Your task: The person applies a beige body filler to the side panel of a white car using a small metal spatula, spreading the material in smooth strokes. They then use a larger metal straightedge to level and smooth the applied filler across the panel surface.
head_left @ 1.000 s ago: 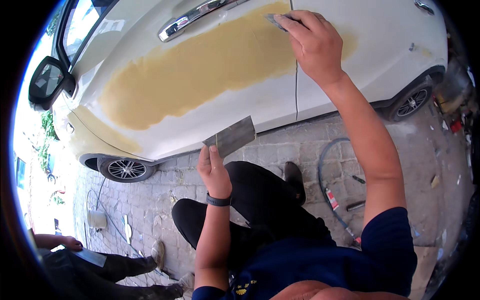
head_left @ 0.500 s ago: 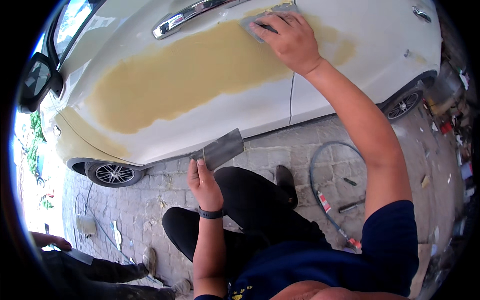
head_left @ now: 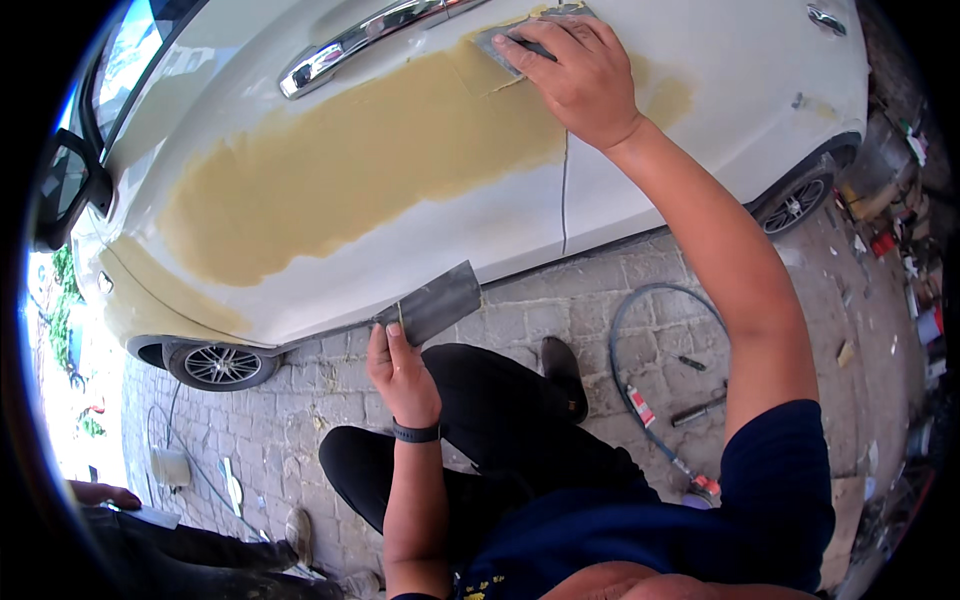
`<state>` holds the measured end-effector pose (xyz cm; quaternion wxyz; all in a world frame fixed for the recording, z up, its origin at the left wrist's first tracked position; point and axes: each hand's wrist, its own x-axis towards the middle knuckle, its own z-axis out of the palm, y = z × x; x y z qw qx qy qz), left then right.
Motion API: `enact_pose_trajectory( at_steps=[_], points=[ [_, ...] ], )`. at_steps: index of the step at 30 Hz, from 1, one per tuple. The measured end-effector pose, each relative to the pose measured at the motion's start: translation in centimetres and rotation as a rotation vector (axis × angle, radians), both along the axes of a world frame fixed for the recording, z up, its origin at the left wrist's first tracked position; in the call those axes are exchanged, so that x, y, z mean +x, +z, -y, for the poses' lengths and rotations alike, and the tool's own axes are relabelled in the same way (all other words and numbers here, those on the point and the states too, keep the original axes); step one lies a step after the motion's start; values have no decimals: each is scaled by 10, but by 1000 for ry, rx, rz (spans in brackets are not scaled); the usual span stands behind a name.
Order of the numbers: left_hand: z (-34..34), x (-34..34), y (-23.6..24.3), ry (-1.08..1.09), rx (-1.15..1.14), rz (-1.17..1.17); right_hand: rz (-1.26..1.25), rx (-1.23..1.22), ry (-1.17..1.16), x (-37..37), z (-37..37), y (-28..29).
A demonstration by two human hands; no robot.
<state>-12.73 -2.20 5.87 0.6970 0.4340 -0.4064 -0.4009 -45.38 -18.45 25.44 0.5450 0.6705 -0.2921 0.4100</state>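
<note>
In the head view my right hand [head_left: 577, 78] grips a grey flat spreader [head_left: 490, 52], pressed on the white car door [head_left: 470, 220] at the upper right of a long patch of yellowish filler [head_left: 350, 180], near the chrome door handle [head_left: 355, 48]. My left hand [head_left: 400, 365] is lower, pinching a grey rectangular plate [head_left: 440, 300] by its near end, with thin streaks of filler on the plate. It is held over my bent legs, in front of the door's lower edge.
A co-worker's legs and hand [head_left: 120, 500] are at lower left, near a pale bucket [head_left: 170, 467]. A looped hose [head_left: 630, 310], a red-and-white tube [head_left: 640, 403] and tools [head_left: 700, 410] lie on the paving. Scattered items [head_left: 883, 243] line the right.
Since a second ago my right hand has laid the spreader flatter on the door and shifted left. My left hand and plate sit lower and further left in view.
</note>
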Motion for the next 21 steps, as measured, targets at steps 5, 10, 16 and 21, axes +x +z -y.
enact_pose_trajectory(
  at_steps=[5,10,16,21],
  points=[
    [2,0,-4,-40,-31,-39,14,15,-27,4,5,-5],
    [6,-1,-5,-56,-22,-83,44,40,-47,-2,11,-44],
    [10,-1,-4,-70,-6,-71,93,66,-30,-2,11,-97],
    [12,2,-7,-96,-26,-42,152,100,-12,3,6,-132]
  ],
)
